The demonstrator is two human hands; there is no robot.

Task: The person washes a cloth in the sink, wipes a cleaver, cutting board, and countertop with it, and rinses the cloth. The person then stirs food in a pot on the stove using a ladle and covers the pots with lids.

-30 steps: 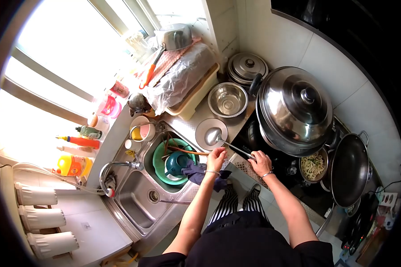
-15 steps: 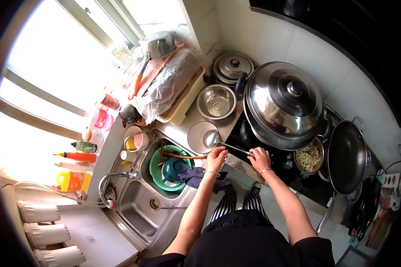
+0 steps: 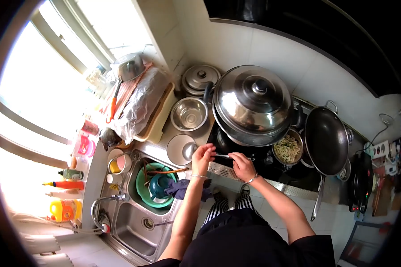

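A metal ladle [image 3: 188, 152] lies across both my hands, its round head over a white bowl [image 3: 175, 147] on the counter. My right hand [image 3: 243, 167] is closed on the handle, whose end sticks out past the fingers. My left hand [image 3: 203, 159] has its fingers curled around the handle near the head and hides that part. To the right of my hands, a small pot [image 3: 288, 147] of noodle-like pale strips with green bits sits on the black stove [image 3: 263, 165]. A large lidded steel pot [image 3: 249, 104] stands just beyond my hands.
A steel basin [image 3: 189, 114] stands behind the white bowl. At left, the sink [image 3: 136, 227] holds a green basin [image 3: 142, 189] with a teal bowl [image 3: 159, 184] and a dark cloth [image 3: 182, 189]. A wok [image 3: 326, 140] rests at right, its handle jutting toward me.
The view has turned, so the kitchen sits further left in it. My left hand has shifted along the ladle, its fingers more over the handle. My right hand still holds the handle.
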